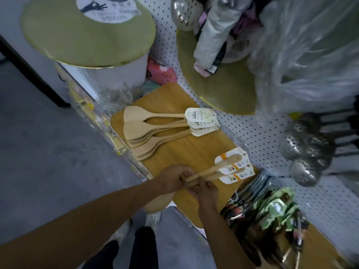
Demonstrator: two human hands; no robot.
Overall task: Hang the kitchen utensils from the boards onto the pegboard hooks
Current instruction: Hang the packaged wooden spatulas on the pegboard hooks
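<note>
At about five o'clock on the wooden board (pixel 174 105), both the left hand (pixel 172 179) and right hand (pixel 206 191) curl around a small bundle of wooden spoons (pixel 215 169), which look light, stiff and smooth, best gripped mid-handle below the card tags (pixel 233 167).

Two bare forearms enter from bottom edge, no sleeves visible on either. No watch, ring or bracelet visible on left hand (pixel 171 178) or right hand (pixel 206 191). Fingers (pixel 191 188) bare, no gloves. Below arms, dark, near-black trousers (pixel 143 247) cover both legs. Light, whitish shoes (pixel 153 218) on feet, laces and markings too blurred to make out.
</note>
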